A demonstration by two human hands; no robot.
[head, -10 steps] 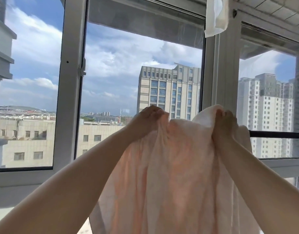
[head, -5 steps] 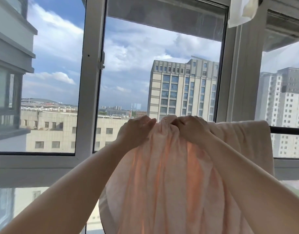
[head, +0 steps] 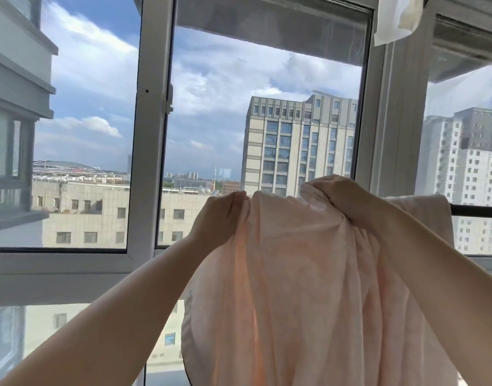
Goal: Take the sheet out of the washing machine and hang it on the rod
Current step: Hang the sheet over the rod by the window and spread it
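Observation:
A pale pink sheet [head: 294, 288] hangs in folds in front of the window, its right part draped over a dark horizontal rod [head: 475, 210] that shows at the right edge. My left hand [head: 219, 215] pinches the sheet's top edge at its left end. My right hand [head: 342, 196] grips a bunched fold of the top edge a little higher, to the right. Behind the sheet, the rod is hidden, so I cannot tell how far left it runs.
White window frames [head: 148, 135] stand close behind the sheet, with a sill bar [head: 58, 263] below. A white cloth [head: 396, 18] hangs from above at the top right. City buildings lie beyond the glass.
My two hands, close together half a second ago, have moved apart along the top edge: the right hand went right and up. The view shifted slightly.

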